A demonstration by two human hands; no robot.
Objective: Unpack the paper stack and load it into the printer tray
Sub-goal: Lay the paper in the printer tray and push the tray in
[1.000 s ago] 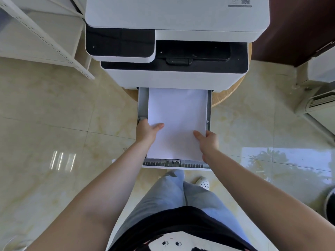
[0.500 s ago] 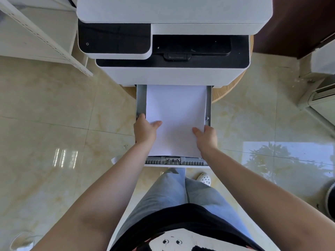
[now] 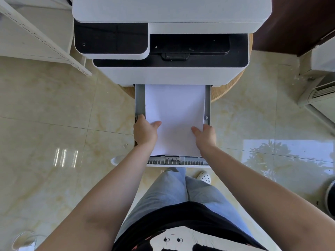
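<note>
A white paper stack (image 3: 175,113) lies inside the grey printer tray (image 3: 140,100), which is pulled out of the white printer (image 3: 168,75). My left hand (image 3: 145,132) grips the stack's left edge, thumb on top, fingers down along the tray's left wall. My right hand (image 3: 206,135) holds the right edge the same way. The stack's far end reaches under the printer body and its near end sits against the tray's front guide (image 3: 172,158).
The printer stands on a round wooden stool (image 3: 228,87) over a glossy tiled floor. A white shelf frame (image 3: 45,38) is at the upper left. An air-conditioner unit (image 3: 319,91) sits at the right. My legs and a white shoe (image 3: 204,177) are below the tray.
Both hands have stayed on the stack's side edges, and the paper has settled slightly deeper into the tray. The view has shifted a little closer to the printer.
</note>
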